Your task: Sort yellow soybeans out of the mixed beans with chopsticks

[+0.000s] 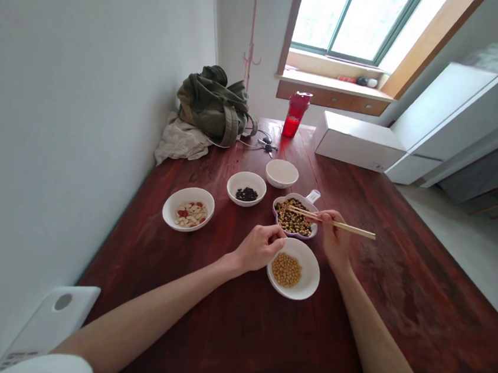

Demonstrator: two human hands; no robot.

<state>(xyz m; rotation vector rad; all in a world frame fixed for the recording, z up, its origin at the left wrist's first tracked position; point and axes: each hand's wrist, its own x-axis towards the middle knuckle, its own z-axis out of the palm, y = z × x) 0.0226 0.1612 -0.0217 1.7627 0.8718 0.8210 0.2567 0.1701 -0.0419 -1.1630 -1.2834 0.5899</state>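
Observation:
My right hand [335, 237] is closed around a pair of wooden chopsticks [353, 229]. Their tips reach into a purple-edged dish with a handle [314, 196], which holds mixed yellow and dark beans [292, 218]. My left hand [264, 247] is closed at the upper left rim of a white bowl [308, 276], with its fingertips partly hidden. Soybeans [286, 270] lie in that bowl. Farther back, one white bowl [247, 180] contains black beans [247, 194]. At the left, another white bowl [176, 198] holds pale and reddish nuts [191, 214].
A plain white bowl [282, 173] stands behind the dish. At the back of the wooden table [200, 312] are a green bag [213, 105], keys [267, 146], a red bottle [296, 115] and a white box [356, 141]. A wall [84, 104] borders the left side.

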